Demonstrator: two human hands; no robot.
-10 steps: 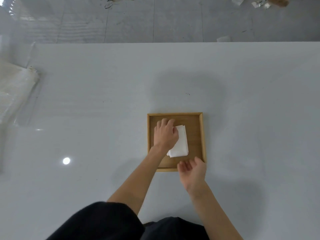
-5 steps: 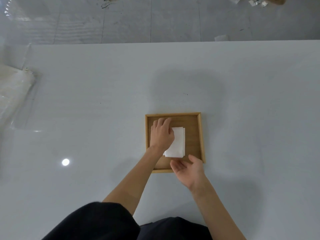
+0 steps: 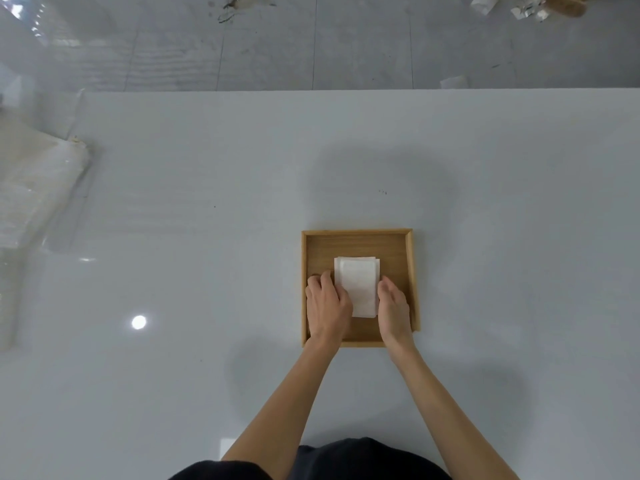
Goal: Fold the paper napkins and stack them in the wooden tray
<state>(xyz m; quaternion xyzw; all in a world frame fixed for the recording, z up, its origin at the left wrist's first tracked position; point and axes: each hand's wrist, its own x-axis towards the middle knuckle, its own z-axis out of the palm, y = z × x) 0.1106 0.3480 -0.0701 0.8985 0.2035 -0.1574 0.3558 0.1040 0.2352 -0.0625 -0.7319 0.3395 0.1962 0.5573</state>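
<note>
A square wooden tray [image 3: 360, 242] sits on the white table in front of me. Inside it lies a small stack of folded white paper napkins [image 3: 356, 285], long side running away from me. My left hand [image 3: 325, 306] rests in the tray against the stack's left edge, fingers curled. On the other side, my right hand [image 3: 393, 306] stands edge-on against the stack's right edge. Both hands press the stack from its sides; neither lifts it.
A clear plastic pack of white napkins [image 3: 31, 188] lies at the table's far left. The table's far edge [image 3: 346, 90] runs across the top, with grey floor and scraps of litter [image 3: 533, 8] beyond.
My left hand slid off the top of the napkins to their left side. My right hand moved from the tray's near edge up to the stack's right side. The stack now lies straight.
</note>
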